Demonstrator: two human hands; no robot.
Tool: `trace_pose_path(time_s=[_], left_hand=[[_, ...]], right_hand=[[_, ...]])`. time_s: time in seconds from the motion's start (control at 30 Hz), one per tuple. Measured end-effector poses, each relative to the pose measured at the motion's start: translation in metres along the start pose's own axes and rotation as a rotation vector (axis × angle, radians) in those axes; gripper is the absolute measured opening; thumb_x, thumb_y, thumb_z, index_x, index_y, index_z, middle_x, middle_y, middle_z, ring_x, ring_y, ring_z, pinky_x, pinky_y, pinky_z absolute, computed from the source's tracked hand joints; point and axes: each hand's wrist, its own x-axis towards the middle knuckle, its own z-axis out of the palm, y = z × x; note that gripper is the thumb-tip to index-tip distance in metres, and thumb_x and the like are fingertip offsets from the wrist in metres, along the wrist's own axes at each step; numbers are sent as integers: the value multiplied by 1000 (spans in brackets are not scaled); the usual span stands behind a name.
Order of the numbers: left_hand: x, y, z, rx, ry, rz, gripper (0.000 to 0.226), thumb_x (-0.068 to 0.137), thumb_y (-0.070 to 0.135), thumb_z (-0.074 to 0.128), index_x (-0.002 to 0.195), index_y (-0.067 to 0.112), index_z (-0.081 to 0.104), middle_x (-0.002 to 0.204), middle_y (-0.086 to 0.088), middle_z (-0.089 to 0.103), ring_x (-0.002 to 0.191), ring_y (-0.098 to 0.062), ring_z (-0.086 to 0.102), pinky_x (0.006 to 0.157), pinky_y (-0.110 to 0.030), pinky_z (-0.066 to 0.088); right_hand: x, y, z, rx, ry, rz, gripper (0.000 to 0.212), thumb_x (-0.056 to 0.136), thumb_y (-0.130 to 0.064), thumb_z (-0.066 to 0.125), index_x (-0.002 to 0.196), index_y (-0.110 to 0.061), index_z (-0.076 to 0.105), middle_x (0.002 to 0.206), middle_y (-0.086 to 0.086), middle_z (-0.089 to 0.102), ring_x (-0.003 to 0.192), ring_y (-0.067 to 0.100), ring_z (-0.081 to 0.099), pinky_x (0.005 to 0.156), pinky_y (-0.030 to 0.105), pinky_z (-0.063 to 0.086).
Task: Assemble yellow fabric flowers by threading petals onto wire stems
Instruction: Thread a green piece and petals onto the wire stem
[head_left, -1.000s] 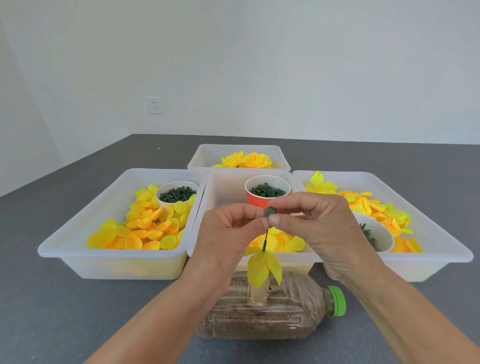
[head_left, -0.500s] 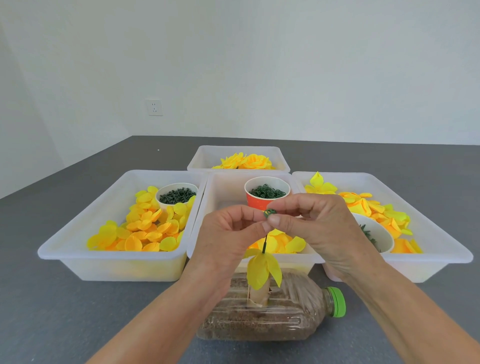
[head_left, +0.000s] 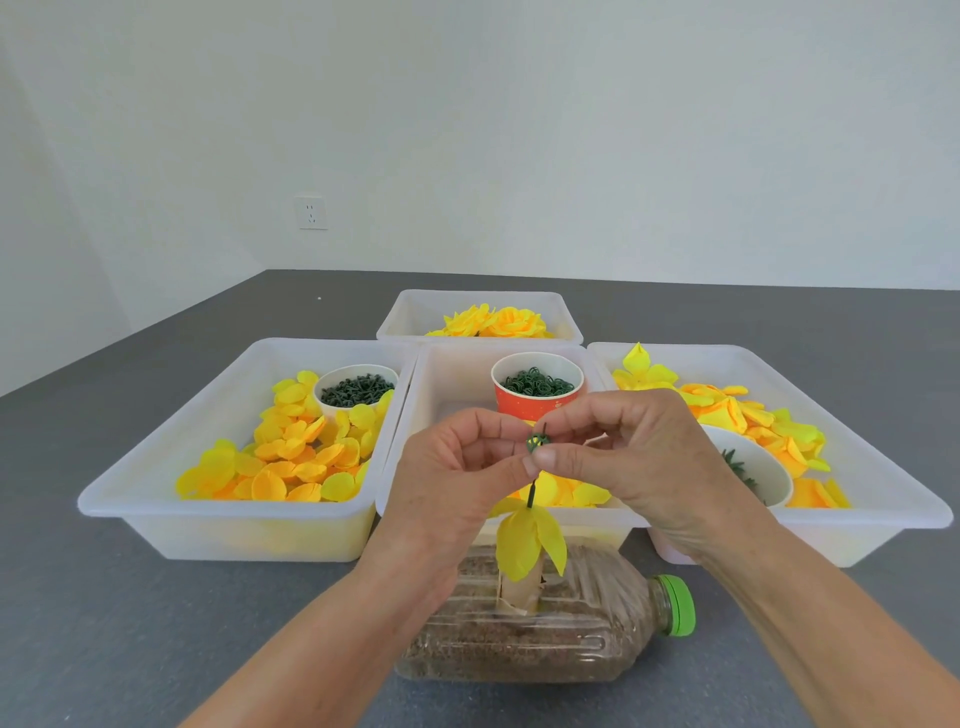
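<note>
On grey table (head_left: 130, 623), white bins (head_left: 234, 525)

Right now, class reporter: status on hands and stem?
Both hands, left and right, pinching green ring at wire stem top. Petals below. Nothing blocking.

Petals (head_left: 522, 543) on stem (head_left: 531, 496): bright yellow; stem dk green. Small cap (head_left: 536, 442) btwn fingers: green w/ yellow showing thru. 4 bins (head_left: 130, 499): translucent white. Loose petals (head_left: 291, 457): yellow & orange mix. Cup (head_left: 524, 408): red-orange, white rim, w/ dk green rings inside. Bowl (head_left: 332, 410): white. Bottle (head_left: 571, 639): clear, brown fill, green lid (head_left: 679, 605). Table (head_left: 104, 623): dk grey. Wall (head_left: 519, 130): off-white.
</note>
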Motion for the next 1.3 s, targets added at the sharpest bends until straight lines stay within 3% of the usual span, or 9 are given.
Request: trace_pose_path(time_s=[0.27,0.4,0.53,0.73,0.8,0.9,1.0,1.2,1.3], left_hand=[[-2,1,-1,-1,7,13,20,80,-7,62,86,10,70,73,-7,71,69,-16,65,69,-23,53],[-3,2,-1,-32,5,-15,17,80,-2,63,81,14,72,72,-8,71,70,-16,64,72,-26,51],[-1,2,1,-58,17,-45,14,77,2,67,79,15,72,71,-6,70,67,-14,64,72,-26,50],[0,2,1,-62,26,-55,13,79,2,65,82,13,71,69,-2,70,65,-11,65,73,-25,51],[0,3,1,-59,24,-51,13,80,2,64,82,13,71,68,-1,70,64,-11,64,70,-22,51],[0,5,1,-62,17,-41,13,80,2,64,83,12,71,72,-1,72,67,-12,65,70,-21,53],[-1,7,2,-65,0,-27,15,81,1,63,81,14,71,68,1,71,63,-9,64,69,-19,52],[-1,9,2,-83,-7,-21,15,80,2,63,81,15,70,67,3,71,63,-8,64,70,-20,53],[-1,9,2,-80,-6,-21,16,80,2,63,81,16,70,67,4,70,62,-7,64,69,-19,52]], right_hand=[[0,7,-3,-45,-8,-28,28,65,-4,82,79,-26,74,72,0,72,64,6,63,68,49,55],[-1,9,-2,-9,-3,-14,24,59,-17,81,79,-27,75,73,2,72,63,9,62,67,46,55],[0,9,-1,-12,9,-9,27,65,-6,83,81,-26,74,73,3,72,64,10,62,69,47,54],[0,8,2,17,29,18,22,66,-10,81,79,-27,75,75,0,73,72,9,64,78,47,53],[-1,7,2,46,23,24,18,65,-13,81,76,-26,76,77,-2,74,74,8,65,78,41,54],[-1,5,2,135,21,26,17,57,-24,78,74,-23,76,76,-2,74,69,4,65,65,21,51],[-2,5,3,235,33,21,21,57,-20,75,77,-19,75,74,-3,74,63,2,64,58,12,47],[-1,5,2,261,38,54,24,54,-24,76,78,-19,77,82,4,75,77,14,69,74,29,54],[-2,5,4,264,39,51,26,53,-25,76,79,-21,77,81,2,75,76,13,69,72,26,54]])
